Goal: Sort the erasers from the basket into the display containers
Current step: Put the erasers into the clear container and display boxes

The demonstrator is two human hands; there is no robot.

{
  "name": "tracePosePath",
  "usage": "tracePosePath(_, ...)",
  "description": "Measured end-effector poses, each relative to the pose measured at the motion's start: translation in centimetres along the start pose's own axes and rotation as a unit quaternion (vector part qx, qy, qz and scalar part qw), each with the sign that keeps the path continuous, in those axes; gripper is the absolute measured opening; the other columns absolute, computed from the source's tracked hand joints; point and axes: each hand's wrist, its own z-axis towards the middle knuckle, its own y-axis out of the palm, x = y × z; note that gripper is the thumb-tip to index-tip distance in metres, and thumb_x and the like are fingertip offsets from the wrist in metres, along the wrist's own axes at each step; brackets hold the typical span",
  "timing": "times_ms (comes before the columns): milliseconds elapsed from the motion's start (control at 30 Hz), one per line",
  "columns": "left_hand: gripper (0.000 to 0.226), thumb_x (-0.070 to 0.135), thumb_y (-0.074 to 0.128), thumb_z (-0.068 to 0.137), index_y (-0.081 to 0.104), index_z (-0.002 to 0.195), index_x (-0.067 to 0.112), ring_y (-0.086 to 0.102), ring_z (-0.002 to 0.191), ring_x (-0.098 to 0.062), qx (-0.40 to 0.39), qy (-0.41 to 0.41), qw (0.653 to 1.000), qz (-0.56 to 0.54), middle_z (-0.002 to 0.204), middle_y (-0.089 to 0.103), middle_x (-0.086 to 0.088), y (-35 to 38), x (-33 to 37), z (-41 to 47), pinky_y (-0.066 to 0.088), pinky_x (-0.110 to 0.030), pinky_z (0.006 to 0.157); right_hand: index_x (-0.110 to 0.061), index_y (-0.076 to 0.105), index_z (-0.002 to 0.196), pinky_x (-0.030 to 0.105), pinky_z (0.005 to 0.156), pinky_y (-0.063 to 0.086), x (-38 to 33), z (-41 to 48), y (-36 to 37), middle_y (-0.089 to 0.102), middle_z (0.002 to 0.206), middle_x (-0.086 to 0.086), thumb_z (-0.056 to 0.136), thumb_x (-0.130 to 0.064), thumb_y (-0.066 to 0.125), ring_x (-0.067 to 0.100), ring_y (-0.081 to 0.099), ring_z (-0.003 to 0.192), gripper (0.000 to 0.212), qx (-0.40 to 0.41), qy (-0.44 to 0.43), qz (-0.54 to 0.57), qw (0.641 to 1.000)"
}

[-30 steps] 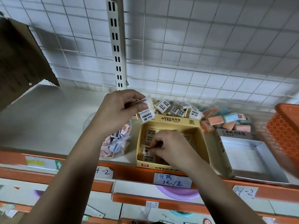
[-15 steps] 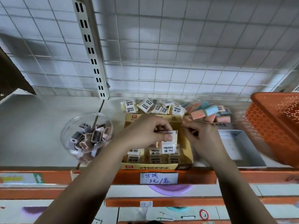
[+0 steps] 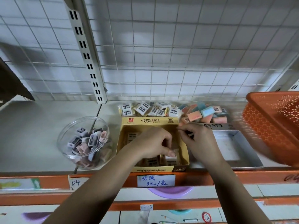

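Observation:
A yellow display box (image 3: 150,121) stands at the shelf's front edge with several wrapped white erasers in its front row. My left hand (image 3: 153,143) reaches into it and pinches a wrapped white eraser (image 3: 171,156) down among that row. My right hand (image 3: 198,139) hovers over the box's right wall with fingers curled; whether it holds anything is hidden. Behind the box lie a heap of white 2B erasers (image 3: 150,109) and a heap of pink and blue erasers (image 3: 203,113). The orange basket (image 3: 271,125) stands at the right.
A clear round bowl (image 3: 84,141) of small sharpeners sits left of the box. A grey open tray (image 3: 233,146) lies between box and basket. A wire grid backs the shelf, with a slotted upright (image 3: 85,50). Price labels hang on the orange shelf edge (image 3: 194,177).
My left hand has dropped from above the box into its front right corner with the eraser. My right hand has come up out of the box to its right wall.

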Motion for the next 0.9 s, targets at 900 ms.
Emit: tracePosePath(900,0.008,0.032,0.073,0.083,0.070,0.078,0.027,0.056,0.067,0.007,0.297,-0.040,0.954,0.009,0.070,0.062,0.019,-10.9,-6.5,-5.9,0.038,-0.008,0.061,-0.018,0.057,0.123,0.037,0.094,0.036,-5.8,13.9,8.3,0.064,0.116,0.004,0.085,-0.051,0.064,0.026,0.056,0.112,0.050,-0.257,0.007,-0.278,0.926)
